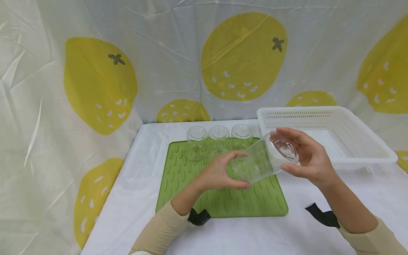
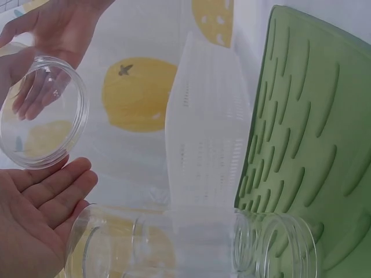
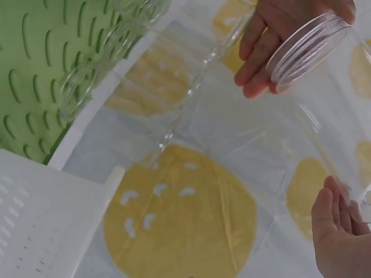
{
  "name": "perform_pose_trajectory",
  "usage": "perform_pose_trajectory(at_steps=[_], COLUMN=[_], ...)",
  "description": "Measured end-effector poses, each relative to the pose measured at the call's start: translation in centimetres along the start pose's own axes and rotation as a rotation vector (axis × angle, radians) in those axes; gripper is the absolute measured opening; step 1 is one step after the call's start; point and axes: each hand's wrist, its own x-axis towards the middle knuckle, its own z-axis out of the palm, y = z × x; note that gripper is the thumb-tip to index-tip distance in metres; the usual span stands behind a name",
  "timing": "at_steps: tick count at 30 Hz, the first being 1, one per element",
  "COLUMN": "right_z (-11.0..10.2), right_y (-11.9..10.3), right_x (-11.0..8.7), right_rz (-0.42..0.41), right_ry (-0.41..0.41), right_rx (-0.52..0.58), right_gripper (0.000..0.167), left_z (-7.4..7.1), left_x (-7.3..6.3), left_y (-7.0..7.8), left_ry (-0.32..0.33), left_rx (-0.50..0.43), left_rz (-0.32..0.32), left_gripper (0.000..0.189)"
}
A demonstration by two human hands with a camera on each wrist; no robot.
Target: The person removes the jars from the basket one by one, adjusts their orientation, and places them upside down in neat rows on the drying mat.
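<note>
A clear glass jar (image 1: 259, 157) is held tilted in the air above the right part of a green ridged mat (image 1: 223, 202). My left hand (image 1: 221, 171) holds it near the rim, thumb and fingers spread to either side. At the base, my right hand (image 1: 306, 156) grips it between thumb and fingers. In the left wrist view the jar's open mouth (image 2: 43, 113) faces the camera beside the left fingers (image 2: 61, 185). Behind, three similar jars stand base up in a row on the mat: the left jar (image 1: 196, 141), middle jar (image 1: 219, 136) and right jar (image 1: 242, 134).
A white perforated plastic basket (image 1: 366, 159) stands at the back right, close behind the right hand. White cloth (image 1: 127, 219) covers the table. A lemon-print curtain (image 1: 169, 53) hangs behind and along the left side.
</note>
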Motion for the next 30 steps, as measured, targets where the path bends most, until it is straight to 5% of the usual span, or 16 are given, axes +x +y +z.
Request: perform_pose_trajectory(at_steps=[30], right_z=[2.3], right_y=[-0.2], right_x=[2.6], right_rz=[-0.032], right_ry=[-0.001], right_rx=[-0.023], right_gripper=[0.072], left_z=[0.8], left_x=[1.1], left_y=[0.5], left_ry=[-0.007], left_rx=[0.026], left_rz=[0.064], left_gripper=[0.082])
